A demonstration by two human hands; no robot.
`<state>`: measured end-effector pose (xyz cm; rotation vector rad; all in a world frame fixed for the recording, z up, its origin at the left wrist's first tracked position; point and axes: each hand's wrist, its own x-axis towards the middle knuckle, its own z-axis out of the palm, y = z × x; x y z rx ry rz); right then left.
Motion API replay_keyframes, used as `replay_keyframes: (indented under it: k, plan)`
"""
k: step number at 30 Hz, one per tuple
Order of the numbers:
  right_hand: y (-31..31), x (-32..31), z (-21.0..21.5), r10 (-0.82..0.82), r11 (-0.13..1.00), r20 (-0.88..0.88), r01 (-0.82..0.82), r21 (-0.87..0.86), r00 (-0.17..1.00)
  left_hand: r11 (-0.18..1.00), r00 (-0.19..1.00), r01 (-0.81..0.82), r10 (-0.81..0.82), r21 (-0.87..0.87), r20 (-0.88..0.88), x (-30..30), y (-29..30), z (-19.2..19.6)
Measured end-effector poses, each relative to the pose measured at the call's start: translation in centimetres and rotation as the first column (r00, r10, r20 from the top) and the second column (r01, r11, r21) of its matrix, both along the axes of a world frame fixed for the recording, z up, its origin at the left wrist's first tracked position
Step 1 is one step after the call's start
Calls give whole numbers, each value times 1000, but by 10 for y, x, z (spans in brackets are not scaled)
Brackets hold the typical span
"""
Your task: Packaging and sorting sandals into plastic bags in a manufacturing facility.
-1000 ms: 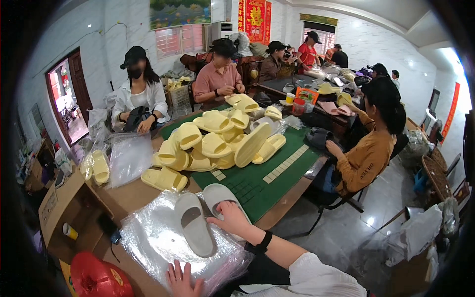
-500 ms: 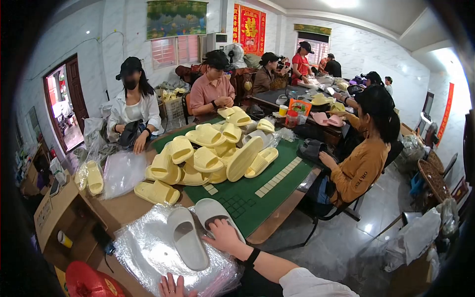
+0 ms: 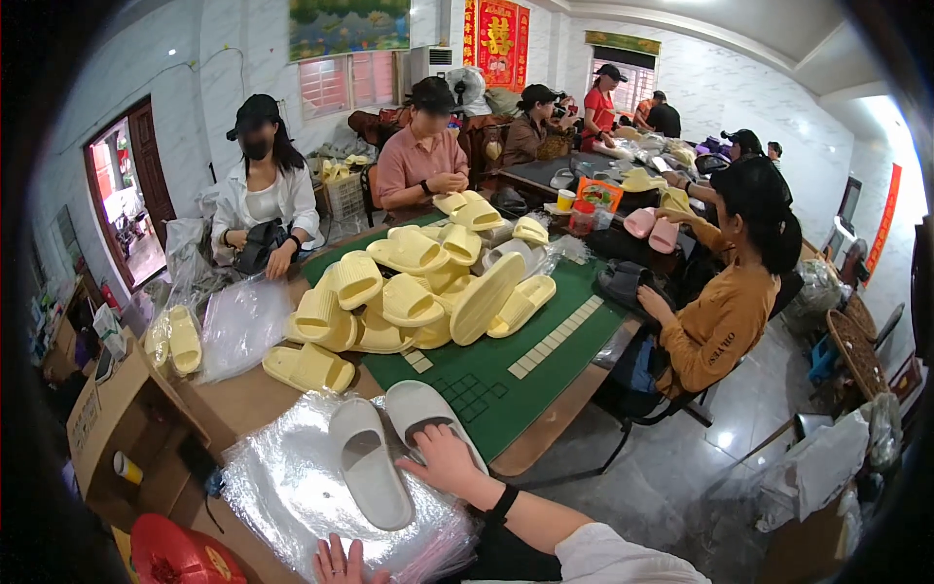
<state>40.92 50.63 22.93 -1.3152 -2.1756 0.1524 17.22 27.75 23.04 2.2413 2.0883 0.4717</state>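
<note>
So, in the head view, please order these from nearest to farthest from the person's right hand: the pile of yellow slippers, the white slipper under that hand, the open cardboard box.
From the right hand:
1. White slipper, directly under the hand, touching it.
2. Pile of yellow slippers, beyond it, mid-table.
3. Open cardboard box, far left at the table edge.

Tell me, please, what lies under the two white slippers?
A stack of clear plastic bags lies under the white slippers. The tabletop beneath them is covered, so it cannot be seen.
</note>
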Motion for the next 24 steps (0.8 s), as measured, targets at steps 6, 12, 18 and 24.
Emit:
replay_keyframes:
  k: [6, 12, 18, 24]
  plan:
    - [22, 9, 13, 140, 972, 24, -132, -196, 990, 1000, 1000, 2, -2, 18, 0, 0, 0, -4]
    - [21, 16, 13, 201, 962, -67, -210, -176, 977, 999, 999, -12, 11, 37, 32, 3, 0, 4]
    - [9, 18, 5, 195, 976, -60, -200, -86, 979, 1000, 1000, -3, 3, 28, 6, 0, 0, 1]
    - [8, 18, 4, 182, 982, -100, -187, -38, 978, 1000, 1000, -12, 12, 16, 3, 2, 1, 2]
